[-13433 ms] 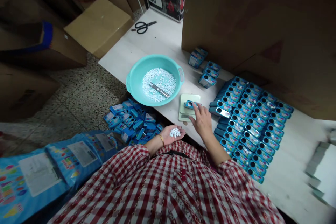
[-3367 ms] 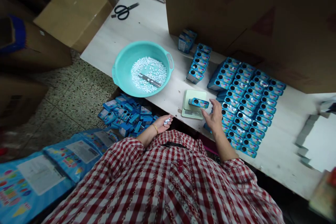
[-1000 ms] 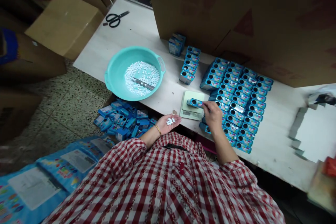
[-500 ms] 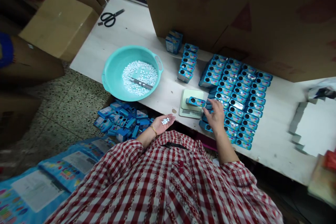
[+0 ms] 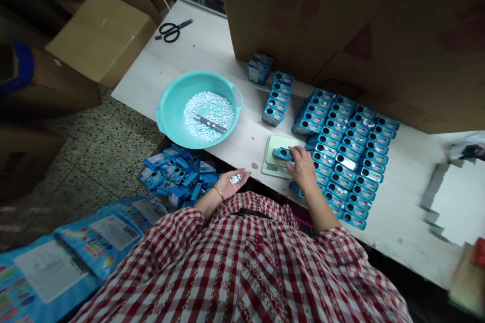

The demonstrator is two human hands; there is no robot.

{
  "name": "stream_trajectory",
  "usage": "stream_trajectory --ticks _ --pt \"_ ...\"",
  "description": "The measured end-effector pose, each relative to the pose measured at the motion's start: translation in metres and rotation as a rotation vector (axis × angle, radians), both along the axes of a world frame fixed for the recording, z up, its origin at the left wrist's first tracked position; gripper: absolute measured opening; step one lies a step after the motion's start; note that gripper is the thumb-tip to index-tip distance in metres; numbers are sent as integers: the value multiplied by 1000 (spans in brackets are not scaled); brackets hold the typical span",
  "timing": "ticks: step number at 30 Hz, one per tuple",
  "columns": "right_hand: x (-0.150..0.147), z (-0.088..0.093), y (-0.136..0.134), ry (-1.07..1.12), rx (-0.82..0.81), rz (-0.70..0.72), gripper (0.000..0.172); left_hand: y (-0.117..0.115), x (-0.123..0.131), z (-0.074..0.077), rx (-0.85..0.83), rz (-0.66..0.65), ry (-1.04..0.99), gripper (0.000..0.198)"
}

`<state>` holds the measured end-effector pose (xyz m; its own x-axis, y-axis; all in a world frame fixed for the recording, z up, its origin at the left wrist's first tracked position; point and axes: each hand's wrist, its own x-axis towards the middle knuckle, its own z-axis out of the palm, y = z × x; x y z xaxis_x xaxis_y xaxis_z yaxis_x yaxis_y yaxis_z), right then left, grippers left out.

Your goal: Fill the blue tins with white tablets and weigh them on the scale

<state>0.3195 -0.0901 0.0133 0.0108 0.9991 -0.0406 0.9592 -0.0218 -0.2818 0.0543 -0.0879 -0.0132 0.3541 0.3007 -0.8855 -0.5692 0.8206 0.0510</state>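
A: Grip first.

B: Right hand (image 5: 302, 165): fingers and thumb are clasped about one end of a blue container (image 5: 283, 153). It is set on the scale (image 5: 278, 142), its dark hole facing up; whether it is being lifted cannot be told. Left hand (image 5: 227, 184): held palm up, fingers slack, loose pieces (image 5: 235, 179) carried in the hollow.

A: Risks?

B: The container is narrow and could be tipped by a sideways nudge, its contents, if any, spilled. The reading could be falsified by the resting fingers. Loose pieces could be shed past the tabletop (image 5: 204, 45) edge if the palm is tilted. The nearest containers of the packed block (image 5: 341, 154) could be knocked by the right wrist.

A: Counts, outward?

B: One container on one scale. Roughly ten pieces in the palm; overlap is noted, so no firm figure. One basin (image 5: 172, 97), one metal tool (image 5: 210, 123) in it, among white pieces (image 5: 204, 102) too many to be counted. Short row (image 5: 279, 97): five. Packed block: several columns, partly hidden, total not obtained. One pair of scissors (image 5: 179, 27), laid at the far left. Heap of blue packs (image 5: 178, 171) below the edge: jumbled, uncountable.
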Motion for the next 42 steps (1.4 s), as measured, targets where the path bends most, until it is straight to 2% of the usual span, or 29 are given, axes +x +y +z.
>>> stream_trajectory --ticks 6,9,13,16,19,23,26,29,32,34,36,39,42 --pt "0 1 4 -61 -42 30 36 1 -6 -4 2 44 -1 19" --pt "-6 4 18 -65 -10 28 33 2 -8 -5 -6 47 3 19" --pt "-31 4 64 -71 31 30 36 5 -8 -2 -10 43 26 21" --pt "-53 -2 102 -120 0 32 38 6 -8 2 8 43 22 24" --pt "-61 -11 121 -160 -53 22 38 7 -12 5 20 43 26 25" --pt "-37 -18 109 -147 -11 51 38 5 -17 4 24 46 42 24" --pt "1 -18 89 -164 131 -87 31 3 -17 2 10 36 35 20" --pt "38 -22 80 -237 182 -199 24 3 -11 3 -6 17 36 17" --pt "58 -23 80 -278 166 -147 20 6 -4 6 -1 -10 30 16" --pt "59 -16 76 -281 168 -91 21 8 0 9 17 -22 10 15" --pt "53 -1 65 -287 174 -28 24 10 3 10 35 -22 -9 15" --pt "32 24 39 -317 148 116 27 11 10 9 44 -22 -31 15" --pt "8 32 18 -316 53 257 28 14 20 9 69 -40 -101 16"
